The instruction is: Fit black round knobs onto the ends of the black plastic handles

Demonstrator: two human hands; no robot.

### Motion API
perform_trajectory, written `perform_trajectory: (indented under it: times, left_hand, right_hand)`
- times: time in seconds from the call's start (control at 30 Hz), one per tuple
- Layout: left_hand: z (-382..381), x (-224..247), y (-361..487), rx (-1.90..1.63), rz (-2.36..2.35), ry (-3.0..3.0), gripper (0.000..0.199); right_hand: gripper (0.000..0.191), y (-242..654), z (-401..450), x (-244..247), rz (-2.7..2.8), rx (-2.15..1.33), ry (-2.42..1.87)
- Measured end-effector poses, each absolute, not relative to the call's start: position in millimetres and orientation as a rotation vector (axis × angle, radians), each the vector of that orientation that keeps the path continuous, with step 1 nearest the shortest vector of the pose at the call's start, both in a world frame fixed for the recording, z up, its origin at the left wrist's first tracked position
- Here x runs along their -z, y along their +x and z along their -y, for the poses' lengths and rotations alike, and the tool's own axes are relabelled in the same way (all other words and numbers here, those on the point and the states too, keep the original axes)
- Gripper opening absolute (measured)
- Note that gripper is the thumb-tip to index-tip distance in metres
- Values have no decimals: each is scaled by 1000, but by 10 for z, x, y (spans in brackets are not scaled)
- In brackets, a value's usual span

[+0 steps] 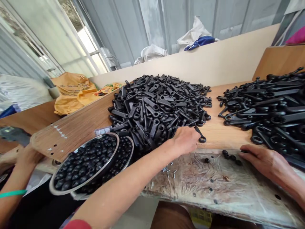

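Head, lever (198, 130): left hand (187, 140) is pinching, usefully leaving ring (205, 140) exposed.
Knobs (238, 163): right hand (270, 161) is resting beside; can't tell grip.

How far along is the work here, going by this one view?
Looks done: possibly the right-hand heap, where some levers show round end knobs; I can't confirm all.
In hand: the left hand grips a black lever; the right hand is by loose black balls, its hold unclear.
Left: apparently plenty, with a large middle heap and a well-filled bowl.
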State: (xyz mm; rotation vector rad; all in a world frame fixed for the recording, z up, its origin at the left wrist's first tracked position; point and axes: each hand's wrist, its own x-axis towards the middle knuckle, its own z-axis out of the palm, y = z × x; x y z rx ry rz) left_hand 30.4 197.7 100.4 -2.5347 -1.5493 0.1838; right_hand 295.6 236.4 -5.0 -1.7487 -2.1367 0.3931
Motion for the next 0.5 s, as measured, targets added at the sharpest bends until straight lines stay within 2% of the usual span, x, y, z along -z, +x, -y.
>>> perform_trajectory:
  times: [0.13,0.3,0.5]
  left_hand:
    - [-2233,-752,464,-232,1315,-2602,19]
    - [-2524,-542,565,-282,1144,-2624,17]
    - [-2595,-489,604,-297,1097,-2632,17]
  right_hand:
    - [34,2834,-2255,-82,1961,-446,-1610]
    - [40,2634,-2143,-237,1907,-739,-1333]
    - [43,2595,-2159,-182,2000,-832,-1310]
